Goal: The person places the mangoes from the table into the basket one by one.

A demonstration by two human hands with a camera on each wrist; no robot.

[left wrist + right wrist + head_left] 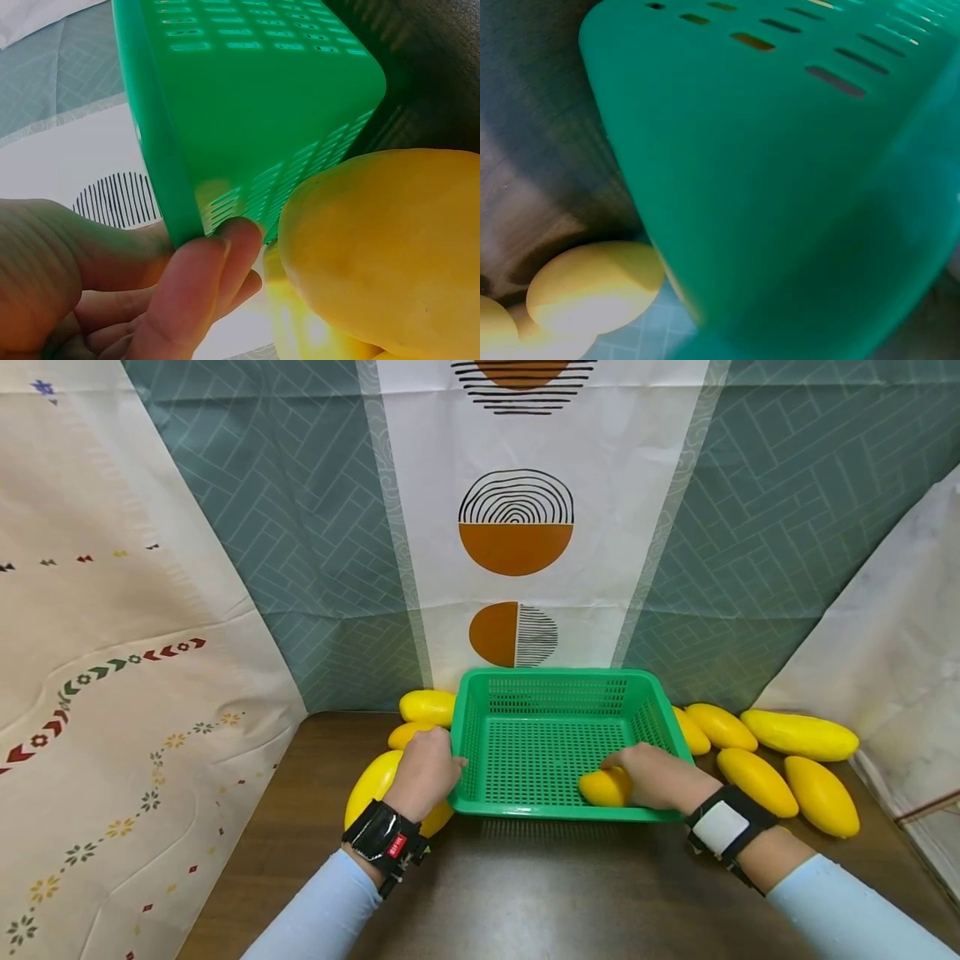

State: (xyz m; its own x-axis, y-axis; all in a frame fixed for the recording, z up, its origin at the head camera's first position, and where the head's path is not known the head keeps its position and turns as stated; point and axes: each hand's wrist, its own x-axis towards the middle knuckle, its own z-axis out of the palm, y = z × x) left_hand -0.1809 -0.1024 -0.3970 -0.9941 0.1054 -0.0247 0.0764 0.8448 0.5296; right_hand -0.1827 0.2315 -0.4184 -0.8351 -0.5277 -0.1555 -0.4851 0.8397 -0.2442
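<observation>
A green slotted plastic basket [555, 812] stands on the table in front of me. My left hand [426, 770] grips its left rim, thumb on one side and fingertips on the other, as the left wrist view shows. Inside the basket's front right corner, my right hand [660, 777] holds a yellow mango [602, 787] low over the slotted floor. The basket's wall [727, 165] fills the right wrist view and hides that hand. Close by the left fingers lies a big smooth yellow fruit [390, 247], outside the basket.
Several yellow fruits lie left of the basket, one mango [427, 706] at the back. To the right are more mangoes [822, 796] and a long yellow fruit [801, 735]. Patterned cloth [330, 527] hangs behind the brown table [555, 893].
</observation>
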